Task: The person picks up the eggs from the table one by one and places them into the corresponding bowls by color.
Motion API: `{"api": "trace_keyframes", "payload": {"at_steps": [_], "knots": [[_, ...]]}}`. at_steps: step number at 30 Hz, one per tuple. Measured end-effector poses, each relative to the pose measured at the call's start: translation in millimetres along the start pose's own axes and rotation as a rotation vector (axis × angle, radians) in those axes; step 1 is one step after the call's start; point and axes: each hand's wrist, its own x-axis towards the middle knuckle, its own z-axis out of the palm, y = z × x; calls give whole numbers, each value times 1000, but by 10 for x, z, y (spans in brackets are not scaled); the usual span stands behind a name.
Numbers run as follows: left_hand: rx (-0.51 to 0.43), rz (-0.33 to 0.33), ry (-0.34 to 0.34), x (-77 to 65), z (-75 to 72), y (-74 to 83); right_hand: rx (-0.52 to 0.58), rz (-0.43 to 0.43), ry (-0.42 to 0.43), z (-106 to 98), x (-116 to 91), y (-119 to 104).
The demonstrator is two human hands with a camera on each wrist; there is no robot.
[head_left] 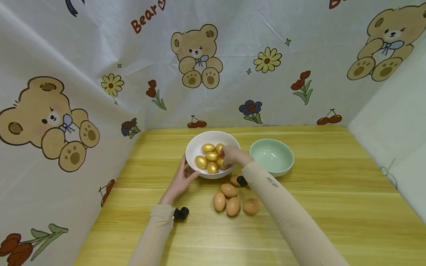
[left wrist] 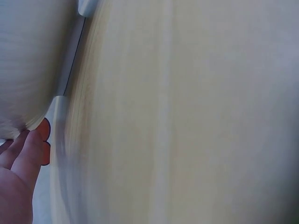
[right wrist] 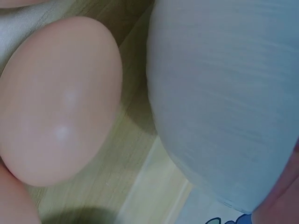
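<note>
The left hand [head_left: 179, 181], thumb and fingers stretched, steadies the white bowl [head_left: 196, 142] near the table's [head_left: 332, 166] far edge. The right hand [head_left: 234, 154] dips inside among golden eggs [head_left: 212, 156]; whether it grasps one, I cannot tell. Toward the near edge, brown eggs [head_left: 228, 190] lie outside any bowl, so the work seems only partway. The green bowl [head_left: 271, 157] stands nearer the right edge.

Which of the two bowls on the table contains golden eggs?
The white bowl, left of the green bowl in the head view; only it has golden eggs inside.
</note>
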Motion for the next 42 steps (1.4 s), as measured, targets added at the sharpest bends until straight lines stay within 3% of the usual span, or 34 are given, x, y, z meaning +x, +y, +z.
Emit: {"api": "trace_keyframes", "payload": {"at_steps": [5, 15, 20, 27, 31, 38, 42], "knots": [[0, -3, -6, -3, -5, 2, 109, -10, -6, -21, -21, 15], [-3, 0, -6, 3, -14, 3, 324, -101, 88, -87, -111, 92], [-14, 3, -5, 4, -15, -11, 322, -162, 115, -125, -229, 132], [15, 16, 43, 87, -11, -316, 326, -205, 175, -156, -448, 229], [10, 16, 45, 93, -14, -316, 394, -230, 186, -146, -611, 307], [27, 8, 53, 83, -7, -299, 358, -326, 219, -122, -884, 437], [38, -10, 58, 80, 3, -291, 376, -322, 249, -55, -1066, 543]]}}
